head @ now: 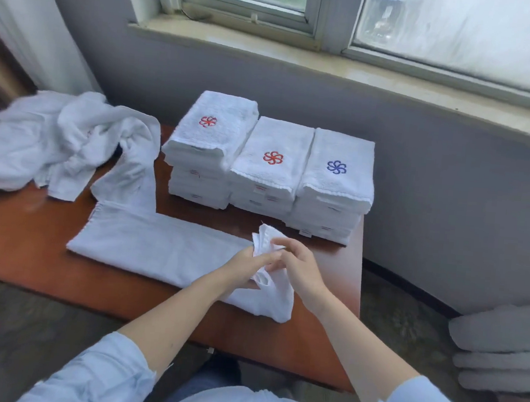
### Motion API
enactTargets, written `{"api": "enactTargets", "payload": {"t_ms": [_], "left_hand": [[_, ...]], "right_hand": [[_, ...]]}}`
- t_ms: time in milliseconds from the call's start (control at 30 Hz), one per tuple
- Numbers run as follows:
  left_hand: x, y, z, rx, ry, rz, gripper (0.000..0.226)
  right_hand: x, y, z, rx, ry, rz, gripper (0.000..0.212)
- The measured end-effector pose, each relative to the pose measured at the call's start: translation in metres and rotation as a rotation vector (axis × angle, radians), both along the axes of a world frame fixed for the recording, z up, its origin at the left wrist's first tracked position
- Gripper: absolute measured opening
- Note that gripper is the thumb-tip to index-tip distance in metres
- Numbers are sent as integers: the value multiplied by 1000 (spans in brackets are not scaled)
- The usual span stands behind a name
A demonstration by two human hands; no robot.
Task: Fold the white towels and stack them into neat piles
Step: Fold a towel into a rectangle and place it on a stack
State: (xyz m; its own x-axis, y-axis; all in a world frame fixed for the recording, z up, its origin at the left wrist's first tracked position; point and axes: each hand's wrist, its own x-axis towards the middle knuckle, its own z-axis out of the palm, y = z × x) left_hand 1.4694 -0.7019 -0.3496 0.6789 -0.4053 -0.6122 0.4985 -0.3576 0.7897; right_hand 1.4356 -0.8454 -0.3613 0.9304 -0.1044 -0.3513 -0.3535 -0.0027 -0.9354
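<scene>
- White towel [157,249] lies folded into a long strip across the near half of the brown wooden table [13,243]. Its right end is lifted off the tabletop.
- Left hand [245,265] pinches that raised end from the left, fingers bent round the cloth.
- Right hand [301,269] grips the same end from the right, fingertips curled on the bunched corner that sticks up.
- Just beyond, three piles of folded towels stand side by side at the far edge: left stack [208,138] and middle stack [270,162] each topped by a red emblem, right stack [336,175] by a blue one.
- Heap of unfolded towels [54,137] covers the table's far left; one trails down to the strip's left end.
- Window sill [301,63] runs along the grey wall behind.
</scene>
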Motion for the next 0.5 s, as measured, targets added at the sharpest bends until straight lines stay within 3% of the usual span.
{"api": "enactTargets", "payload": {"t_ms": [100,233,500], "left_hand": [[12,23,-6,141,-84,81,14],[31,59,-14,164,-101,137,20],[80,133,-49,176,-128,-6,28]], "right_hand": [[3,19,-5,-84,-46,-50,41],[7,39,-16,-329,-60,-69,41],[16,90,-57,-887,70,310,60]]}}
